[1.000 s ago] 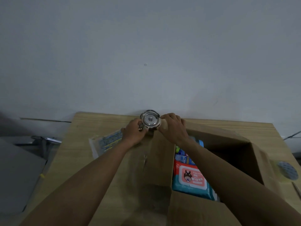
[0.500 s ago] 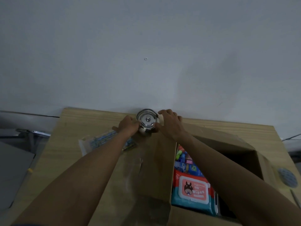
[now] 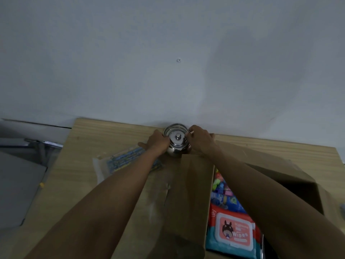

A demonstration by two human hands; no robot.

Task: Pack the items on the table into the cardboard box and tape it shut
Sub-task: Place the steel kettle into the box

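Steel pot [image 3: 176,142], just beyond the cardboard box [image 3: 188,184], sits clasped between curled left hand [image 3: 157,143] and right hand [image 3: 200,140].

The word "Wipes" stands in white letters on the pink lid of the wipes pack [image 3: 233,233] inside the cardboard box [image 3: 188,195]. Print on the blue packet [image 3: 125,162] is too small to read.
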